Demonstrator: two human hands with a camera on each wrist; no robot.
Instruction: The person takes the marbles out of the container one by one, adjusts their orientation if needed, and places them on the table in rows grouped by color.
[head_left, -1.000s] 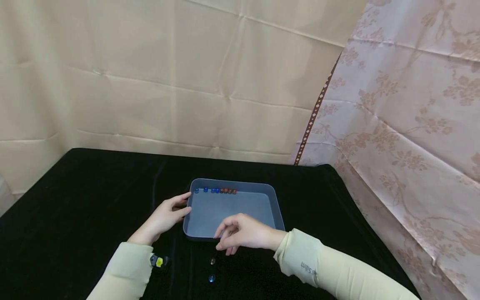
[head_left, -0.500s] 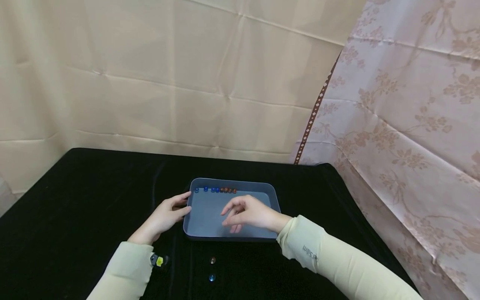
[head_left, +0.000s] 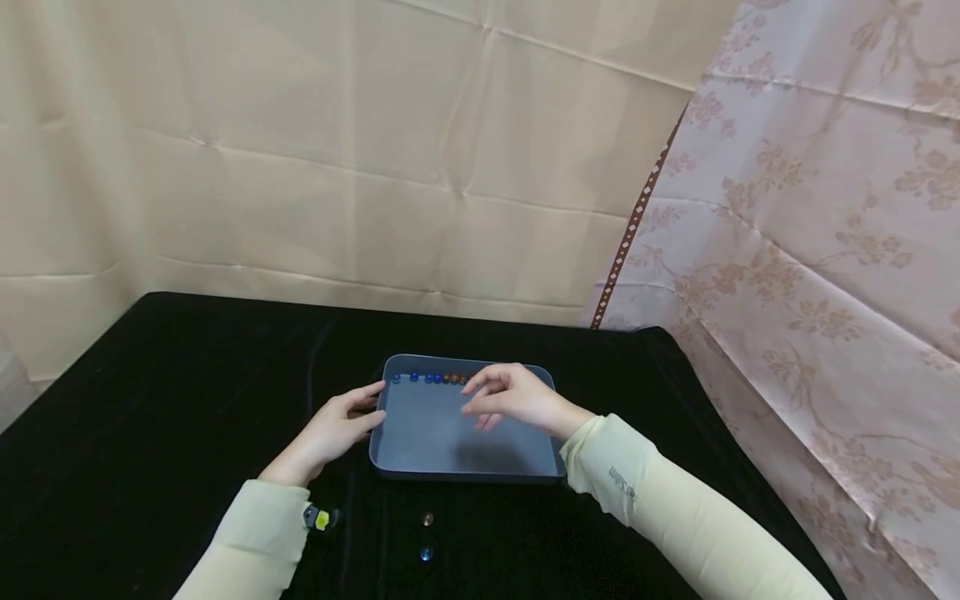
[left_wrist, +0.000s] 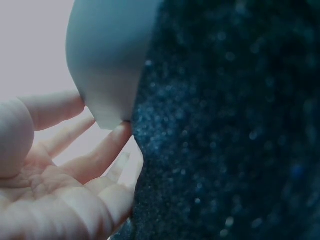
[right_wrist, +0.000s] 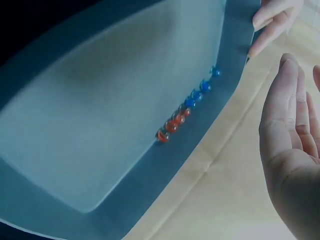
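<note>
A blue-grey rectangular tray lies on the black cloth. Along its far wall runs a row of glass marbles, blue ones on the left and red-brown ones on the right. My left hand touches the tray's left side with the tips of thumb and fingers, the fingers nearly straight. Over the right part of the tray hovers my right hand, near the red end of the row and covering part of it. Its thumb and index finger are bent slightly with a gap between them; no marble shows there.
Two loose marbles, a clear brownish one and a light blue one, lie on the black cloth in front of the tray. Behind the table hangs a cream curtain, with a pink floral one at the right.
My right hand has moved from the tray's front edge, close to the loose marbles, away from me over the tray to the row's red end. The left hand stays at the tray's side.
</note>
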